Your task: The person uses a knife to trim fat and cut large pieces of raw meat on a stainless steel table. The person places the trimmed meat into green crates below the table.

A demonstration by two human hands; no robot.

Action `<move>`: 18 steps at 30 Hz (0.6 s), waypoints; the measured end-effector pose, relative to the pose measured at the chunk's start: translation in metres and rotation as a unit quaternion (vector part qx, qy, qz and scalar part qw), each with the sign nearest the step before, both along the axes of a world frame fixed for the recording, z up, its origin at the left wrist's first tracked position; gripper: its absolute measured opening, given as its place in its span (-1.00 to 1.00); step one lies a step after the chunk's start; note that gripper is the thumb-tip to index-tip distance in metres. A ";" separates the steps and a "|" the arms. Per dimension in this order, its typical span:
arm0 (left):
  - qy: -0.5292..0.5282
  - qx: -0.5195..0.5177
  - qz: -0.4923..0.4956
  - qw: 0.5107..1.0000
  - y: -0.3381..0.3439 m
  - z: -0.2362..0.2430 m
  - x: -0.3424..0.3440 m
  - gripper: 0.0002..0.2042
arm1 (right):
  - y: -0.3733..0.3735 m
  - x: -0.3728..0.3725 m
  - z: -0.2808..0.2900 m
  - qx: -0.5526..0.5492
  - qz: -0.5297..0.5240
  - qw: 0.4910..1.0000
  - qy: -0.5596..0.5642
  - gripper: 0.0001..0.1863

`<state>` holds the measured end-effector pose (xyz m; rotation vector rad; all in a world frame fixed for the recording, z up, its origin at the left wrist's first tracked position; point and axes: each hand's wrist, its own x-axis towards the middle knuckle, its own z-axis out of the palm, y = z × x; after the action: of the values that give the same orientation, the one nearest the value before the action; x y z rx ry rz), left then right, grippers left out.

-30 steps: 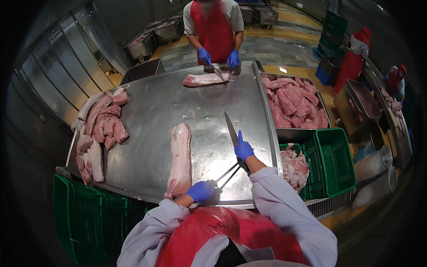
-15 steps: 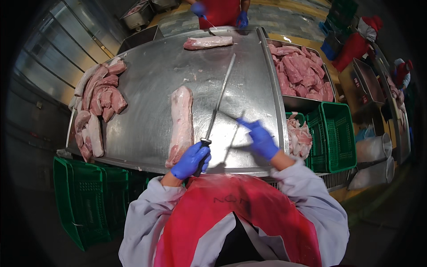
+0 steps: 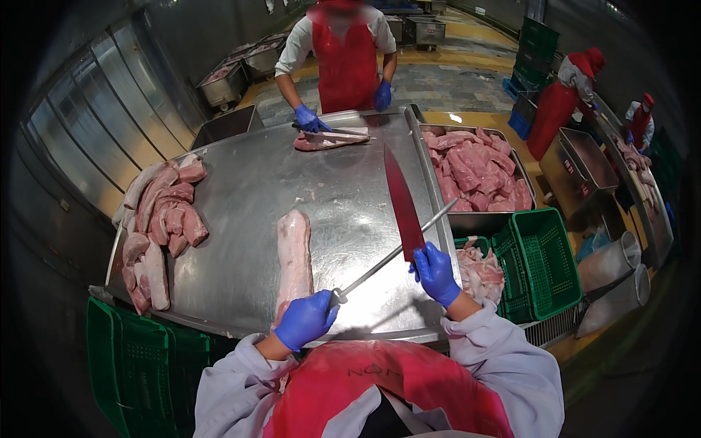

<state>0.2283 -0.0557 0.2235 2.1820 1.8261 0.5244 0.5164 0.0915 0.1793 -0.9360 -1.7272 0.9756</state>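
My left hand (image 3: 305, 321), in a blue glove, is closed round the handle of a sharpening steel (image 3: 387, 260). The steel's rod slants up to the right. In my gloved right hand (image 3: 437, 274) is a large knife (image 3: 404, 201), its broad blade upright with the tip away from me and a red sheen on its face. Blade and rod cross just above my right hand; whether they touch I cannot tell. Beside my left hand a long pale pork loin (image 3: 294, 252) lies lengthwise on the steel table (image 3: 241, 212), its near end partly behind that hand.
Cut meat (image 3: 162, 212) is piled at the table's left edge. Right of it stand a tub of meat pieces (image 3: 475, 168) and green crates (image 3: 544, 266), with more crates (image 3: 135, 350) at lower left. Across the table a co-worker (image 3: 343, 69) holds a knife on another loin (image 3: 321, 143).
The steel has swung from nearly upright to slanting right. The knife, a blur before, now stands upright beside it. My view has tilted up, and the co-worker's knife is now at the far loin.
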 end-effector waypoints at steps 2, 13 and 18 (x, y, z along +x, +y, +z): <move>-0.011 0.013 0.017 1.000 -0.004 -0.001 -0.006 -0.81 | -0.012 0.031 -0.040 0.085 0.021 0.989 -0.117 -0.84; -0.083 -0.082 -0.175 0.978 0.030 -0.028 0.006 -0.82 | -0.006 0.040 -0.048 -0.408 0.078 0.879 0.234 -0.75; -0.095 -0.159 -0.144 0.972 0.079 -0.077 0.008 -0.75 | -0.015 0.079 -0.101 -0.407 0.141 0.884 0.183 -0.79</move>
<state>0.2365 0.0234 0.1469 2.0474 1.3574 0.3377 0.5951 0.0765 0.0785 -0.9202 -1.1248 2.0177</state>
